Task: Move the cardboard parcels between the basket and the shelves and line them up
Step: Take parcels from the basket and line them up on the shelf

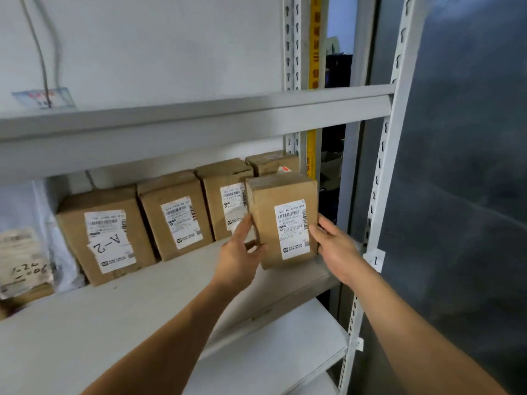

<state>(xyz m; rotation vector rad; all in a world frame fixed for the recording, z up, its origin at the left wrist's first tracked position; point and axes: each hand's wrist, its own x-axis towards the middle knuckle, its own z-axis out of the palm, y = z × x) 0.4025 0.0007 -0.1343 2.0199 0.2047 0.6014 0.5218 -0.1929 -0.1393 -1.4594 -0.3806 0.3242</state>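
Observation:
A brown cardboard parcel with a white shipping label stands upright near the right end of the grey metal shelf. My left hand grips its left side and my right hand grips its right side. Behind it, a row of similar labelled parcels lines the back of the shelf: one marked "A-2", a second, a third and a fourth partly hidden behind the held parcel. The basket is out of view.
White plastic bags and a labelled packet sit at the shelf's left end. Another shelf board runs overhead and a lower board sits below. A perforated upright post and a dark panel bound the right side.

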